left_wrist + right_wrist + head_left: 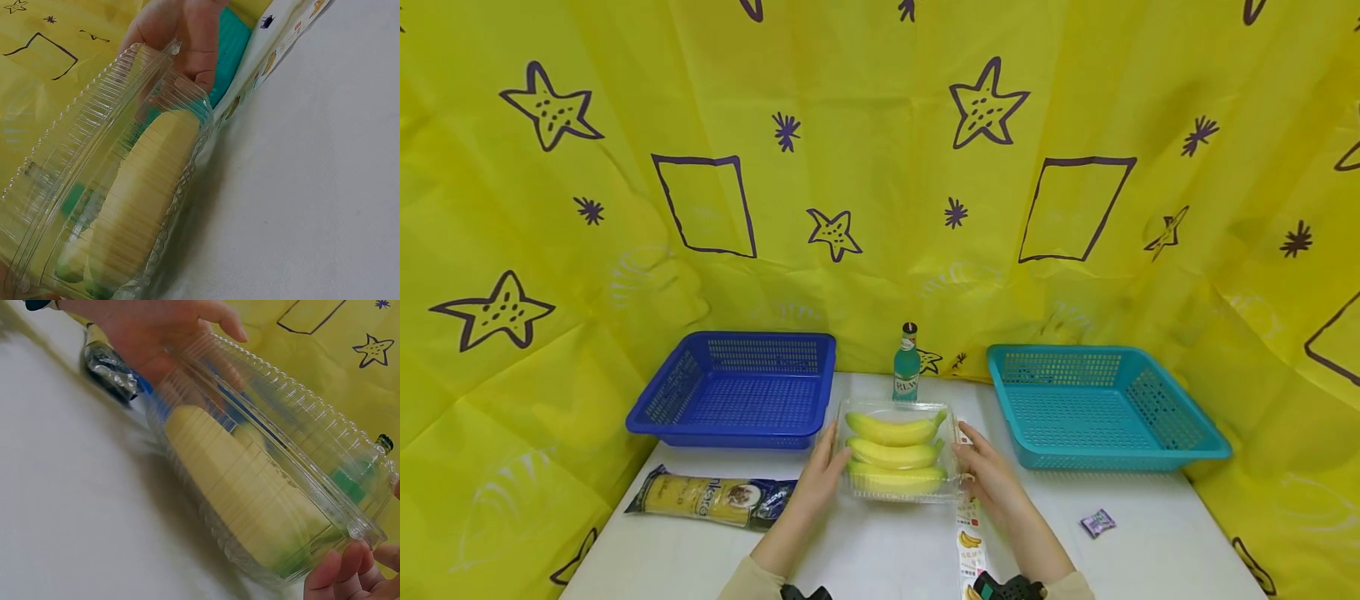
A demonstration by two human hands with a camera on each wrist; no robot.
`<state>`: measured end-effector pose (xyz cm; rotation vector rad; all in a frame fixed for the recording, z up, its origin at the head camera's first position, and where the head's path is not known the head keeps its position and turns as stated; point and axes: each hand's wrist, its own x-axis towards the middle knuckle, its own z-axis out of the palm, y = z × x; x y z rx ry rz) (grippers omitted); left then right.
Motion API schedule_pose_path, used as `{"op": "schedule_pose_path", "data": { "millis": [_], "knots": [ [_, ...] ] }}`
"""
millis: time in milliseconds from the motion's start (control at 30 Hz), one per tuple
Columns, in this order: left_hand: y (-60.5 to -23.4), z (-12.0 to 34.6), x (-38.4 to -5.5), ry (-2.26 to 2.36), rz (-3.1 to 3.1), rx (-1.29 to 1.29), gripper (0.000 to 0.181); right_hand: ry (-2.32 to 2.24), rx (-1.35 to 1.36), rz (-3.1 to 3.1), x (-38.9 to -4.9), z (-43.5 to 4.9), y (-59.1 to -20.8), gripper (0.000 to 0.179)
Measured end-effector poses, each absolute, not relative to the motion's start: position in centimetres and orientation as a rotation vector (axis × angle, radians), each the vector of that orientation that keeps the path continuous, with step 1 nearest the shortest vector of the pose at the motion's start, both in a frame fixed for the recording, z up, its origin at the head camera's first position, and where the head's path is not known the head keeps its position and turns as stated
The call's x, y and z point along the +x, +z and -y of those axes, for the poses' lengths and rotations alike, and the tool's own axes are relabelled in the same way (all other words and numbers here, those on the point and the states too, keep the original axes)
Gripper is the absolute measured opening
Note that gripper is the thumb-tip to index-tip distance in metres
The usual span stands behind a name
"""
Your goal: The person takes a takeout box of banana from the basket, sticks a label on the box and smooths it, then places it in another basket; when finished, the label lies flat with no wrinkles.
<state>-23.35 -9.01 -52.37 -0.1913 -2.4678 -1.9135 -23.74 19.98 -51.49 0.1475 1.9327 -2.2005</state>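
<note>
A clear plastic clamshell box (pixel 952 492) with three yellow bananas (pixel 897 456) inside is held between both hands in the middle of the head view. My left hand (pixel 822 473) grips its left side. On the right side my right hand (pixel 991 475) holds it, and in the right wrist view curled fingers (pixel 350 572) of that hand are at the lid's rim corner. The lid is down over the bananas. Both wrist views show the box tilted, close over the white table (pixel 312 175).
Behind the box stands a teal bottle (pixel 907 367). A blue basket (pixel 730 440) is at the left, a turquoise basket (pixel 1112 458) at the right. A pasta packet (pixel 700 497) lies near my left forearm, a banana-printed strip (pixel 970 542) by the right, and a small purple sachet (pixel 1098 522) further right.
</note>
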Motion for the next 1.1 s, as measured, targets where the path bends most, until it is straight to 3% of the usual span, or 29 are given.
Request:
{"op": "schedule_pose_path", "data": {
  "millis": [1100],
  "knots": [
    [-54.7,8.7,-23.7,-1.945,2.415,-0.129,0.062,-2.192,0.146,-1.856,-24.3,-20.5,-53.2,0.065]
  ]
}}
